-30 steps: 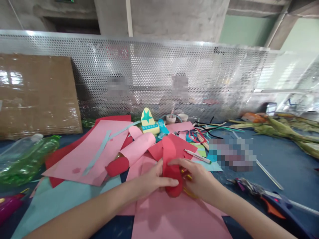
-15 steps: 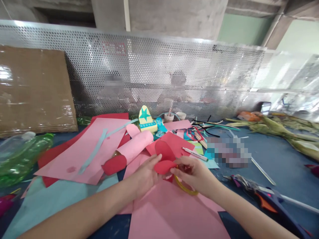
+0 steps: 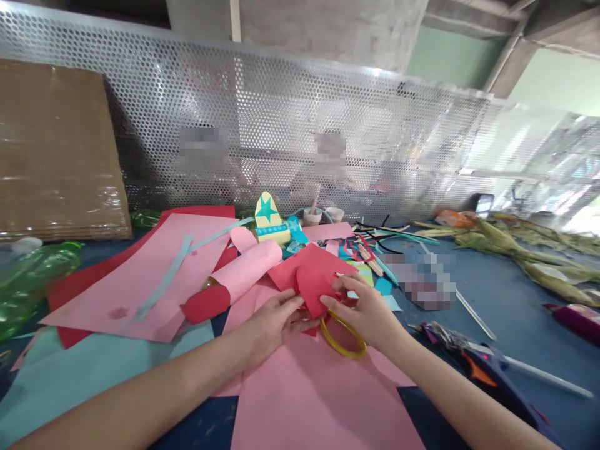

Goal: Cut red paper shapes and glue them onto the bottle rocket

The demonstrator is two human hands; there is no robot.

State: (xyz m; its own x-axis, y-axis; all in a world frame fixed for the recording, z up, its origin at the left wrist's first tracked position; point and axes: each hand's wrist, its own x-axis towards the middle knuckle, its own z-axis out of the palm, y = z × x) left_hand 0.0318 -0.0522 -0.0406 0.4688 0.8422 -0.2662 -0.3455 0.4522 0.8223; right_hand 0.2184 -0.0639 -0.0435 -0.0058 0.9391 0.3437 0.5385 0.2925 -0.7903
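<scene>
Between my two hands is a cut piece of red paper (image 3: 315, 289), its flaps bent up. My left hand (image 3: 280, 315) is closed on its left edge, thumb on top and fingers underneath. From the other side my right hand (image 3: 368, 309) pinches the paper between thumb and fingers. A yellow ring (image 3: 344, 351) shows just below my right hand; whether it is held there I cannot tell. Under both hands lies a pink paper sheet (image 3: 323, 400). Just beyond them is a larger red sheet (image 3: 304, 257). A pink paper tube (image 3: 248, 270) with a red end piece lies to the left.
A glue gun (image 3: 492, 375) lies at right, near corn husks (image 3: 520, 250). Green plastic bottles (image 3: 37, 281) and cardboard (image 3: 56, 156) stand at left. A yellow paper piece with a teal star (image 3: 267, 212) stands ahead, before a perforated metal screen (image 3: 281, 112).
The red paper has been turned, its broad face now upright instead of lying flat. My right hand has shifted slightly, and the view has swung a little to the right.
</scene>
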